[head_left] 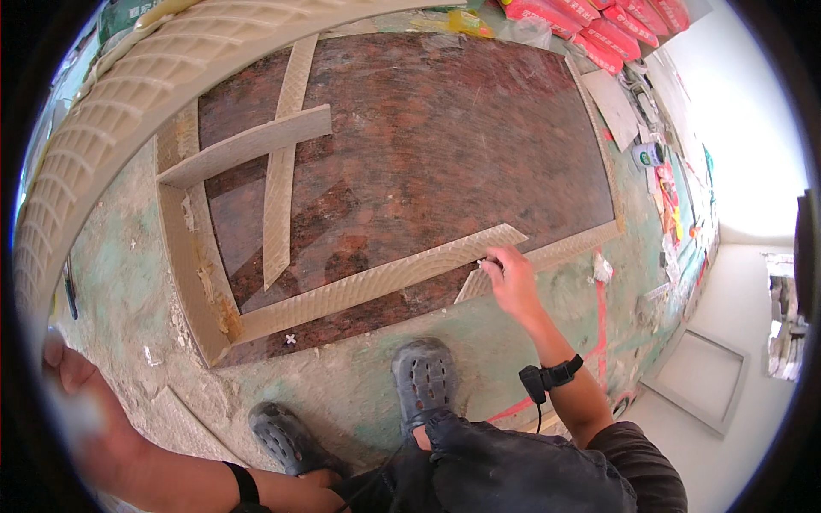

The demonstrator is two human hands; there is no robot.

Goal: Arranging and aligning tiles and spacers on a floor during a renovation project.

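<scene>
A long, curved-looking beige tile strip (111, 111), with combed adhesive on its face, rises close in front at the left. My left hand (94, 410) is closed on its lower end, partly blurred. On a dark red-brown stone slab (428, 128) lies another ridged beige strip (385, 278) along the near side. My right hand (516, 282) is at that strip's right part, thumb and fingers pinched together. Something small and whitish shows at the fingertips, too small to name. A white cross-shaped tile spacer (291, 339) rests near the slab's front edge.
Beige strips edge the slab, and a narrow strip (282, 197) lies across it under a raised crosspiece (248, 147). Red bags (599, 34) are piled at the far right, with a can (647, 155) nearer. My clogs (423, 376) stand on the dusty green floor.
</scene>
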